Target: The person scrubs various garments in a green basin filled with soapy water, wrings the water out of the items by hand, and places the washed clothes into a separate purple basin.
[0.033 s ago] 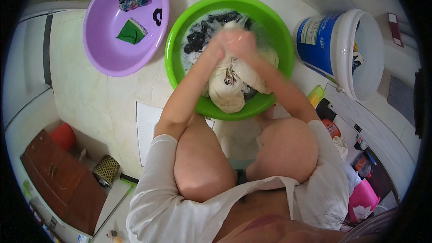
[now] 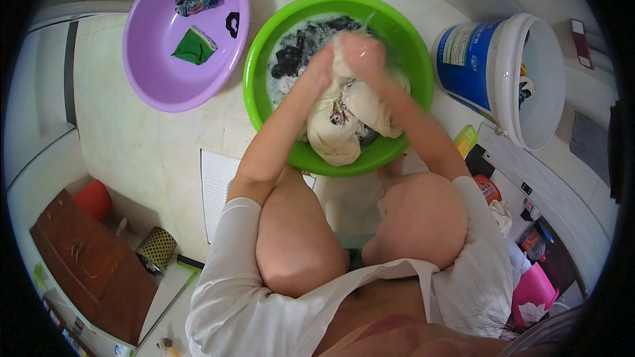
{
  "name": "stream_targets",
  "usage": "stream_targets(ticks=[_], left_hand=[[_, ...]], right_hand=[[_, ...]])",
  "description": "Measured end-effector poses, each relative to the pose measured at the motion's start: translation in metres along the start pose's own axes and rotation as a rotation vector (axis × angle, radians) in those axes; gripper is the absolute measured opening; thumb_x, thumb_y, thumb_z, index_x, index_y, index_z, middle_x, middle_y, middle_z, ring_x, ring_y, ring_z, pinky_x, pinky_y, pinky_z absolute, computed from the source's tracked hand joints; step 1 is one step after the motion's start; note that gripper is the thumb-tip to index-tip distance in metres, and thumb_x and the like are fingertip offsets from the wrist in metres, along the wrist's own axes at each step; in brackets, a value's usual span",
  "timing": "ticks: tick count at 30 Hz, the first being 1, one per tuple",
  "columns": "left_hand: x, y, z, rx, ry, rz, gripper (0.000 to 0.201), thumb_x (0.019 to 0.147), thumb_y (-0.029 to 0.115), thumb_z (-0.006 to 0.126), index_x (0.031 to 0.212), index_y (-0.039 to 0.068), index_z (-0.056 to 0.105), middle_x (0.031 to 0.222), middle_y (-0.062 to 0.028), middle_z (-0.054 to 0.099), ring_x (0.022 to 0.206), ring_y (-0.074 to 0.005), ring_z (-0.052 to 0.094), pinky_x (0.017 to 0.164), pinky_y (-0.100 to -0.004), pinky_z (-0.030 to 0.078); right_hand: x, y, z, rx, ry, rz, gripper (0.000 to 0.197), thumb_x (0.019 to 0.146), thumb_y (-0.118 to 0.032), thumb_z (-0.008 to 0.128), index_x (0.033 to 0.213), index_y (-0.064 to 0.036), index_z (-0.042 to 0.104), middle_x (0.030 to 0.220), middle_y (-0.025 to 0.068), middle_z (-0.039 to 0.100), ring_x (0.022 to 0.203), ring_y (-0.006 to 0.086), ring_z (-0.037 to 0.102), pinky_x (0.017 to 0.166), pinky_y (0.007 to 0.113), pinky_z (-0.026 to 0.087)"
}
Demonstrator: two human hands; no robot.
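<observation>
A cream garment (image 2: 335, 133) with a small dark printed figure lies soaked in a round green basin (image 2: 255, 96). Its far part is bunched up between my two hands. My left hand (image 2: 321, 68) is closed on the cloth. Just right of it, my right hand (image 2: 364, 56) also grips the fabric, its fingers smeared by motion. Dark wet clothing (image 2: 291, 59) sits in the foamy water beyond and left of my hands. Water droplets fly up near my right hand.
A purple basin (image 2: 155, 86) at far left holds a green cloth (image 2: 194, 46), a patterned cloth (image 2: 196, 1) and a black hair tie (image 2: 232, 24). On the right, a tipped white-and-blue bucket (image 2: 463, 63) contains some clothing. A floor squeegee (image 2: 190, 263) lies lower left.
My right hand has shifted slightly to the right, away from my left hand, showing more cream cloth between them. The garment's near part stays in place.
</observation>
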State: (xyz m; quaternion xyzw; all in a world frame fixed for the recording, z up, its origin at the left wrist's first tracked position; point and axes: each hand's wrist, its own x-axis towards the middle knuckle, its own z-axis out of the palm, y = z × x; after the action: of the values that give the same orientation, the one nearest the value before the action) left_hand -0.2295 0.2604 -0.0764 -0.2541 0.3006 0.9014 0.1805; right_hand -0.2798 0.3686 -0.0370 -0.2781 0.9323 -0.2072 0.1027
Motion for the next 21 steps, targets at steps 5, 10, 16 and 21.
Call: stream_targets(ticks=[5,10,16,21], left_hand=[[-0.007,0.016,-0.025,-0.113,0.273,-0.097,0.029,0.088,0.025,0.049,0.100,-0.001,0.054,0.094,-0.0089,0.062,0.078,-0.0164,0.059,0.068,-0.0283,0.050],[-0.001,0.013,-0.041,0.718,0.493,0.247,0.037,0.080,0.028,0.063,0.096,-0.004,0.052,0.085,-0.0086,0.060,0.076,-0.0161,0.058,0.061,-0.0280,0.048],[-0.003,0.011,-0.034,-0.113,0.342,0.041,0.023,0.087,0.024,0.053,0.094,0.002,0.054,0.081,-0.0075,0.059,0.067,-0.0173,0.056,0.059,-0.0283,0.047],[-0.004,0.007,-0.054,0.066,0.095,0.175,0.021,0.090,0.025,0.046,0.096,0.006,0.055,0.087,-0.0086,0.059,0.074,-0.0196,0.058,0.066,-0.0310,0.050]], right_hand=[[-0.006,0.037,0.021,-0.045,0.035,0.339,0.048,0.087,-0.046,0.036,0.082,-0.0039,0.058,0.075,0.0180,0.061,0.067,0.0354,0.060,0.062,0.046,0.047],[-0.013,0.082,0.044,0.024,-0.042,0.202,0.042,0.087,-0.042,0.040,0.097,-0.0032,0.053,0.085,0.0173,0.062,0.070,0.0364,0.059,0.064,0.045,0.046],[-0.018,-0.012,0.012,0.790,0.159,0.111,0.017,0.079,-0.018,0.059,0.080,-0.0016,0.056,0.077,0.0140,0.061,0.062,0.0288,0.059,0.055,0.034,0.047],[-0.039,-0.082,-0.007,0.585,0.142,-0.430,0.015,0.072,-0.015,0.064,0.070,-0.0035,0.055,0.060,0.0093,0.056,0.052,0.0259,0.055,0.049,0.032,0.045]])
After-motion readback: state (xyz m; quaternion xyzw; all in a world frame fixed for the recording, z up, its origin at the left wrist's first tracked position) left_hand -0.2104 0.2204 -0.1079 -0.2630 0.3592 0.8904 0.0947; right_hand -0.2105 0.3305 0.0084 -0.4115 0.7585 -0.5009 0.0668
